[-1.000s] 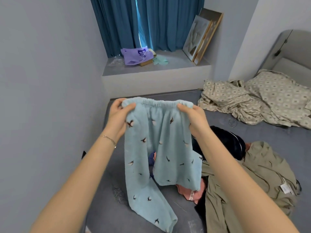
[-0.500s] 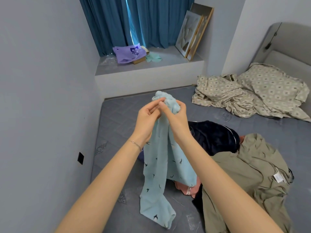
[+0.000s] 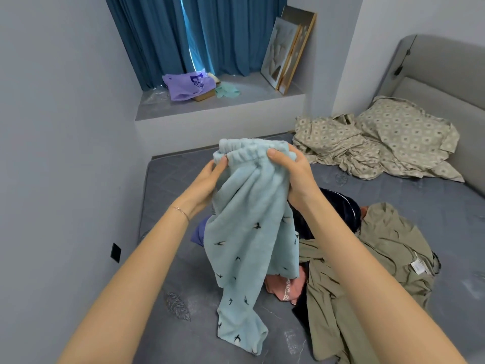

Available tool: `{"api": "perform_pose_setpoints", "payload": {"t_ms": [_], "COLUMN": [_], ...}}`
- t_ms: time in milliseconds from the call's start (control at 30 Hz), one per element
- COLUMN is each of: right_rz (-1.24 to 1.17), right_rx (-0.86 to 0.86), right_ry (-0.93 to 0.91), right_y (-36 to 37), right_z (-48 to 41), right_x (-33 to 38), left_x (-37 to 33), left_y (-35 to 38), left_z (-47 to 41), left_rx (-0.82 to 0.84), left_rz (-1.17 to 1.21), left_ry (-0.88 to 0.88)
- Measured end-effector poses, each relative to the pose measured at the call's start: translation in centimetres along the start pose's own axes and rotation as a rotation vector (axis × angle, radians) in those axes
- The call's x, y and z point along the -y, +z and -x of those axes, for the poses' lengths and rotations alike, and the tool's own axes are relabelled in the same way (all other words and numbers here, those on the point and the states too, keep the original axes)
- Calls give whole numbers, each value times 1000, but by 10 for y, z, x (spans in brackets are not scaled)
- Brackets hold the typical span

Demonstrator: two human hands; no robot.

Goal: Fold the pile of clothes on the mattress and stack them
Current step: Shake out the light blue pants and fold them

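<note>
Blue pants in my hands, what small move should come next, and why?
Probably lower the blue pants flat onto the bare mattress left of the pile: left hand and right hand grip the waistband together, and the legs hang doubled, ready for folding.

Soft, even daylight; sharp focus; wide-angle bending at edges.

grey quilted mattress (image 3: pixel 433 206) before me, crumpled beige patterned bedding (image 3: pixel 367 143) at its far right, nearer me an olive-green garment (image 3: pixel 380 258), navy garment (image 3: pixel 338 208) behind it, pink garment (image 3: pixel 286 287) beside, leg end of light blue bird-print trousers (image 3: pixel 246 245) resting on it
</note>
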State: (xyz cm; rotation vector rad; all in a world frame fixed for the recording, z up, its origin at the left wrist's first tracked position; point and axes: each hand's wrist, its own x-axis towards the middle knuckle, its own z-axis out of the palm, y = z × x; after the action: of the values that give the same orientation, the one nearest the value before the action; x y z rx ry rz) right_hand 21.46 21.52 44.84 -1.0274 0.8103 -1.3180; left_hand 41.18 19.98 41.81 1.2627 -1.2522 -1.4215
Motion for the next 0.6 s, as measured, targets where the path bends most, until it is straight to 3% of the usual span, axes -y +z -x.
{"api": "perform_pose_setpoints", "payload": {"t_ms": [100,200,367,467,600], "right_rz": [86,569,1055,1135,1112], "right_rx": [62,100,306,395,276], "right_ry": [4,-22,-1,-16,-77], "right_y": [-19,-41,-31,-18,-15], "right_z": [2,5,6,9,9], "right_x": [8,25,41,40,33], "left_x": [-9,-15,-28,-36,-29], "left_y": [11,16,36,50,43], "left_z": [5,7,12,14,19], "left_rx": [-105,-240,-102,-16,-25], "left_rz": [149,41,-143,-263,-265], "left_ry": [73,213,314,339,346]}}
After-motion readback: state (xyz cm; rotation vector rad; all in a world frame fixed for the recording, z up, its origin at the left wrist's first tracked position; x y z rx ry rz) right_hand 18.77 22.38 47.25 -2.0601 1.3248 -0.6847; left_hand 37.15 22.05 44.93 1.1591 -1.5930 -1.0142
